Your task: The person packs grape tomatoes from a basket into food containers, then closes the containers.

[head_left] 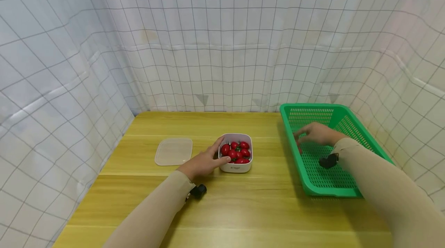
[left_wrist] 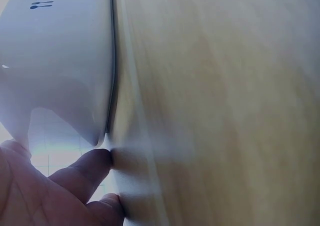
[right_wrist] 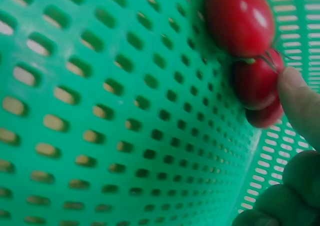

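Observation:
My left hand (head_left: 205, 160) rests against the left side of a small white food box (head_left: 235, 168), its thumb over the front rim and a finger along the left rim. Cherry tomatoes (head_left: 239, 154) lie inside the box. In the left wrist view, spread fingers (left_wrist: 82, 173) stand beside the box wall, low over the table. My right hand (head_left: 318, 133) reaches down into a green basket (head_left: 306, 186) near its left wall. There, in the right wrist view, one fingertip (right_wrist: 291, 81) touches the middle of three red cherry tomatoes (right_wrist: 255, 83); the other fingers stay apart from them.
A translucent flat lid (head_left: 174, 151) lies on the wooden table (head_left: 222, 209), left of the box. The basket's raised wall stands between the box and my right hand. A gridded white curtain (head_left: 222, 47) closes off the back and both sides.

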Available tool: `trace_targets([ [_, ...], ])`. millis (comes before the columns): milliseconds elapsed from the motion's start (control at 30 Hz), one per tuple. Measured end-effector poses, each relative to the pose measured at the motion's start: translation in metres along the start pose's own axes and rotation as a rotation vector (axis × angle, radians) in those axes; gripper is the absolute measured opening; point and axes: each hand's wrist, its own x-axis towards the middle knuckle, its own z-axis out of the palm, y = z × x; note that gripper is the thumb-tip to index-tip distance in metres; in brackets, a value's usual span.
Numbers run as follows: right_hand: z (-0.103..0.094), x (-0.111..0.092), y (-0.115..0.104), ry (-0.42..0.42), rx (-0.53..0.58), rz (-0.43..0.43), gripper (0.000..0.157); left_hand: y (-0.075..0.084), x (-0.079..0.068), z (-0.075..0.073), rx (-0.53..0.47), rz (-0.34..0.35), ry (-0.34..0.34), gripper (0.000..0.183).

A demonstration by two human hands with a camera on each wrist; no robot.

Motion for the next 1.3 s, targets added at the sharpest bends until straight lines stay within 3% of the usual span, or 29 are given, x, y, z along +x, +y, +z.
trace_targets([
  [267, 0.003, 0.001, -0.004, -0.026, -0.029, 0.024, 0.047, 0.001, 0.000, 0.000, -0.027, 0.003, -0.007, 0.091],
  [633, 0.010, 0.011, 0.005, -0.028, -0.055, -0.033, 0.046, 0.000, 0.001, -0.001, -0.023, 0.010, -0.008, 0.091],
  [967, 0.011, 0.010, 0.007, -0.036, -0.052, -0.010, 0.048, 0.000, 0.000, -0.001, -0.019, 0.002, -0.003, 0.091],
  [1300, -0.001, 0.004, 0.000, 0.017, -0.079, 0.002, 0.046, 0.000, 0.000, 0.000, -0.022, 0.012, -0.002, 0.092],
])
